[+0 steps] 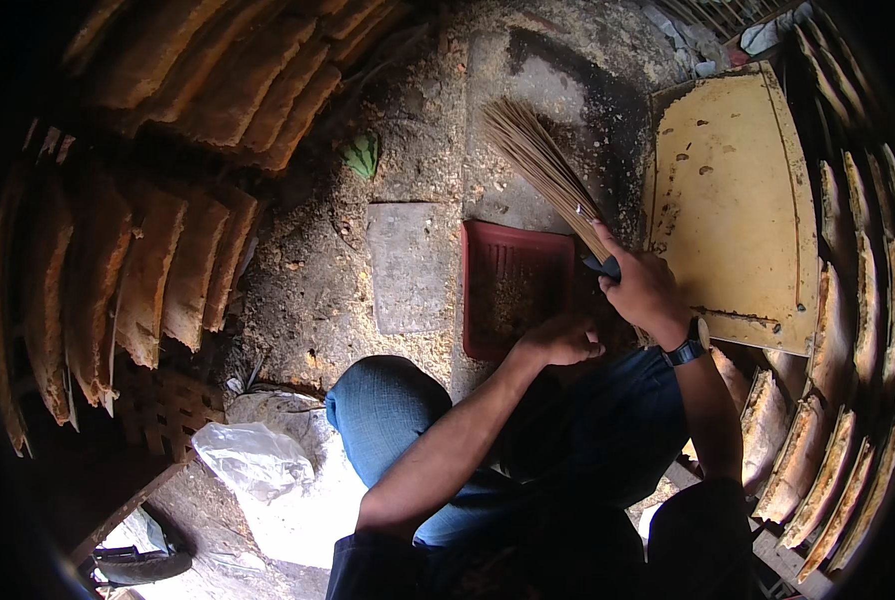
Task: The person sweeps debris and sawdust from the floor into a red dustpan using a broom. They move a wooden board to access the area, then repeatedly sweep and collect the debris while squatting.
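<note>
My right hand [646,290] is wrapped round the dark-bound grip of a stick broom [540,150], its index finger stretched along the sticks. The bristles fan out over the floor, up and to the left. Below it, a red dustpan [476,285] lies on the ground with loose crumbs and dust inside. My left hand [565,342] is closed at the pan's near right corner, fingers curled; where it grips the pan is hidden under the hand.
Crumbs litter the floor [308,270] round a square slab [408,268]. A green leaf [362,156] lies farther off. Curved brown slabs [98,290] are racked at left, more [838,330] at right. A yellowish board [733,200] stands beside my right arm, a plastic bag [258,458] near my left knee.
</note>
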Action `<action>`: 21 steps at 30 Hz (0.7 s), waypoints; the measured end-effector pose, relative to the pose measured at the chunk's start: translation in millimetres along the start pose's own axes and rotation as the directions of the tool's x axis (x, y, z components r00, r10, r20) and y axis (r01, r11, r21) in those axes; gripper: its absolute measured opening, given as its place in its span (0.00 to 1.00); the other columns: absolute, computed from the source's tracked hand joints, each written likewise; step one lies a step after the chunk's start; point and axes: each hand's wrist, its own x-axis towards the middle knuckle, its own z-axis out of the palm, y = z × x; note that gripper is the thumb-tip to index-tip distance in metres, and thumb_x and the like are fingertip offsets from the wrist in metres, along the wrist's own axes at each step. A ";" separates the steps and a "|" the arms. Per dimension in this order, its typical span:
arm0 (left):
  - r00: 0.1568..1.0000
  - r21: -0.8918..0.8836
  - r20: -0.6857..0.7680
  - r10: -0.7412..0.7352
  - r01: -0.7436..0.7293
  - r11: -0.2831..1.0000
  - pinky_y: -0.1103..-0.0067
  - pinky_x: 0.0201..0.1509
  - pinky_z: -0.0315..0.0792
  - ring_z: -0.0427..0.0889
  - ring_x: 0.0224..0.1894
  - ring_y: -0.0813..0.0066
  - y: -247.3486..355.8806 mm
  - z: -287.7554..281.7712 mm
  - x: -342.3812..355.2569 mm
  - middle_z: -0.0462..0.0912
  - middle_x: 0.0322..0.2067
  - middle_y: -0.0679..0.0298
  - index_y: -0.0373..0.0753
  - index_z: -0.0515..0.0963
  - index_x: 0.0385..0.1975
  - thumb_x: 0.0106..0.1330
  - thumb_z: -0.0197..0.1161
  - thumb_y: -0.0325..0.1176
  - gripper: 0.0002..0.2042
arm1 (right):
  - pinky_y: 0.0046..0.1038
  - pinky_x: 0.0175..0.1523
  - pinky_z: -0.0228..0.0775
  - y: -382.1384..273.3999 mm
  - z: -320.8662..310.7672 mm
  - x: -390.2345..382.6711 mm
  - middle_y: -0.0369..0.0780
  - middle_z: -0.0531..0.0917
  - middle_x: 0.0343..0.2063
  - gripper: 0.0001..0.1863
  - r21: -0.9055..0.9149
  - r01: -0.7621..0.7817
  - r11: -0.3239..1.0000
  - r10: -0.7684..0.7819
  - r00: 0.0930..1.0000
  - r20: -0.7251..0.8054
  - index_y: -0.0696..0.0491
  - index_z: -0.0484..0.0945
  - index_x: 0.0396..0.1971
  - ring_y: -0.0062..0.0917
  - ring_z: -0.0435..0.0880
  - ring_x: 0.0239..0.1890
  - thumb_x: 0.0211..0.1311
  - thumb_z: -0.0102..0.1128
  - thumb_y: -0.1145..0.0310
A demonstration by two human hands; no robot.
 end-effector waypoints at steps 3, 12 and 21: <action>0.998 -0.048 -0.052 -0.021 0.019 0.999 0.73 0.47 0.75 0.83 0.42 0.67 -4.6 -2.3 -3.2 0.83 0.37 0.58 0.38 0.79 0.40 0.66 0.62 0.45 0.15 | 0.47 0.44 0.74 -13.9 -4.0 6.8 0.53 0.82 0.28 0.42 0.074 0.102 0.992 -0.101 0.995 -0.012 0.33 0.54 0.70 0.51 0.82 0.34 0.56 0.61 0.69; 0.996 -0.053 -0.082 -0.033 0.029 0.998 0.73 0.47 0.75 0.83 0.42 0.68 -2.2 -7.3 -1.1 0.84 0.35 0.60 0.39 0.81 0.37 0.65 0.61 0.42 0.12 | 0.40 0.42 0.74 -1.7 3.5 6.4 0.51 0.81 0.28 0.44 0.158 0.227 0.961 -0.249 0.958 0.141 0.31 0.59 0.68 0.45 0.82 0.31 0.51 0.66 0.69; 0.998 -0.006 0.050 0.036 -0.036 0.999 0.72 0.48 0.75 0.83 0.44 0.66 22.1 6.1 17.8 0.84 0.38 0.58 0.38 0.80 0.40 0.64 0.62 0.44 0.15 | 0.41 0.48 0.74 61.0 -33.2 -41.2 0.49 0.83 0.32 0.43 0.049 -0.024 0.998 0.019 0.995 0.102 0.31 0.59 0.68 0.45 0.83 0.39 0.52 0.67 0.69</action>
